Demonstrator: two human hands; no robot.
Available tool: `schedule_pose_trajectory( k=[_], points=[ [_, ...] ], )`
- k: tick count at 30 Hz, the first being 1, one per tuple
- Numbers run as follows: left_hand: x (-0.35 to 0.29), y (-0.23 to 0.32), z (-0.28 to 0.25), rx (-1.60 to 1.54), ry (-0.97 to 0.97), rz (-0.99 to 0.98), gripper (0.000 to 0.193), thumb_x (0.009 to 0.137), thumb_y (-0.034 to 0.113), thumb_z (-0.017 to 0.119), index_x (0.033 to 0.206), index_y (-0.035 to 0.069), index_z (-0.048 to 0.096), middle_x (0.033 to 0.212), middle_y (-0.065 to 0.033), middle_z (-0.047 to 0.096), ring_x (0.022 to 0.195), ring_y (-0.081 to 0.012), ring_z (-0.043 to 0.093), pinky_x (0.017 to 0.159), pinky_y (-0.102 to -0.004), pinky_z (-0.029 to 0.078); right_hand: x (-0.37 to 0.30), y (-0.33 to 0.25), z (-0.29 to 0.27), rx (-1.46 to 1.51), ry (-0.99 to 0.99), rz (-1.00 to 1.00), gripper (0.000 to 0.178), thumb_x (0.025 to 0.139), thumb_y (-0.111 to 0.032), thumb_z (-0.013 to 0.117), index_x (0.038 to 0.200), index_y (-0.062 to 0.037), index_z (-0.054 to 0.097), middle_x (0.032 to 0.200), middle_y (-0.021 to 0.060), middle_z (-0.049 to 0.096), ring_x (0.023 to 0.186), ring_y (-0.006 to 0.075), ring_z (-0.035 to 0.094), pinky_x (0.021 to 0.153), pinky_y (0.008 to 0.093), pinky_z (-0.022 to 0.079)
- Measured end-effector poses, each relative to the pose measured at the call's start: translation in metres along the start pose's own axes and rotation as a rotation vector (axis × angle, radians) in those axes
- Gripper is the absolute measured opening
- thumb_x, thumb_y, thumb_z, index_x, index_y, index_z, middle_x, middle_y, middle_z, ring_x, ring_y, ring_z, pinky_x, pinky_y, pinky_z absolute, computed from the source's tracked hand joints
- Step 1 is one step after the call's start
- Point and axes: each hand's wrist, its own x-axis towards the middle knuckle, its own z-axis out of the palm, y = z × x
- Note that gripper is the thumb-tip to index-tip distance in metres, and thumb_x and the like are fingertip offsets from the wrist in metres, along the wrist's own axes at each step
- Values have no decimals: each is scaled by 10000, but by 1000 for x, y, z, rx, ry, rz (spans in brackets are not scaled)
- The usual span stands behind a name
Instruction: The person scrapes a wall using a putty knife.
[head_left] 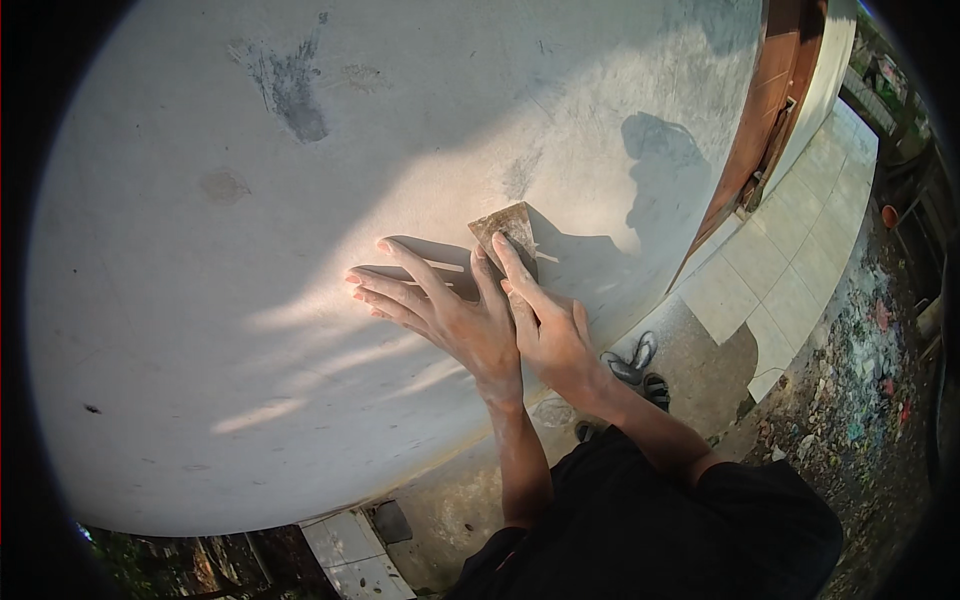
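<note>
In front of me rises a pale grey plastered wall. My right hand presses a small flat scraper plate, squarish and mottled brown-grey, against it. The index finger lies along the plate's face; the lower part of the plate is hidden by fingers. My left hand is beside it, fingers spread towards the wall and casting long shadows. Its thumb reaches the plate's left side. Pale dust coats the fingers of both hands.
A dark rough patch marks the upper wall. To the right stands a brown wooden frame, with a tiled ledge below. Sandals rest on the concrete at the wall's foot. Rubble lies beyond the ledge.
</note>
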Motion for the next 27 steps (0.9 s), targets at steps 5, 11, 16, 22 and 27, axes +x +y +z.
schedule_pose_trajectory(
  k=[5, 11, 16, 22, 27],
  points=[
    [0, -1, -3, 5, -13, -7, 840, 914, 398, 646, 1562, 101, 201, 1596, -300, -28, 1468, -495, -62, 1154, -670, 56, 19, -6, -4, -76, 29, -114, 543, 967, -72, 543, 1484, -172, 414, 1065, 236, 686, 993, 382, 675, 784, 409, 567],
    [-3, -2, 0, -12, -12, -4, 832, 914, 376, 648, 1561, 101, 204, 1594, -304, -37, 1464, -504, -63, 1149, -675, 56, 15, 5, -4, -86, 36, -179, 538, 960, -62, 550, 1473, -172, 432, 1059, 234, 682, 921, 385, 688, 741, 402, 576],
    [-4, 0, -4, -16, -12, -5, 830, 917, 390, 641, 1562, 103, 205, 1594, -304, -43, 1461, -510, -74, 1146, -678, 53, 12, -5, -8, -149, -23, -139, 534, 951, -47, 556, 1463, -158, 450, 1060, 237, 678, 922, 366, 694, 738, 390, 577],
    [-3, 2, -3, -26, -15, -23, 820, 925, 410, 628, 1560, 105, 209, 1593, -305, -38, 1460, -511, -75, 1141, -688, 52, 32, -23, -19, -135, -85, -82, 549, 953, -67, 558, 1477, -160, 425, 1055, 228, 681, 913, 371, 691, 740, 397, 578],
    [-4, -3, 0, -13, -12, -17, 822, 924, 420, 630, 1559, 107, 213, 1594, -303, -26, 1460, -512, -66, 1142, -690, 59, 11, -3, -15, -142, -102, -96, 571, 953, -64, 548, 1492, -176, 397, 1053, 234, 677, 880, 396, 680, 719, 418, 581]
  ],
)
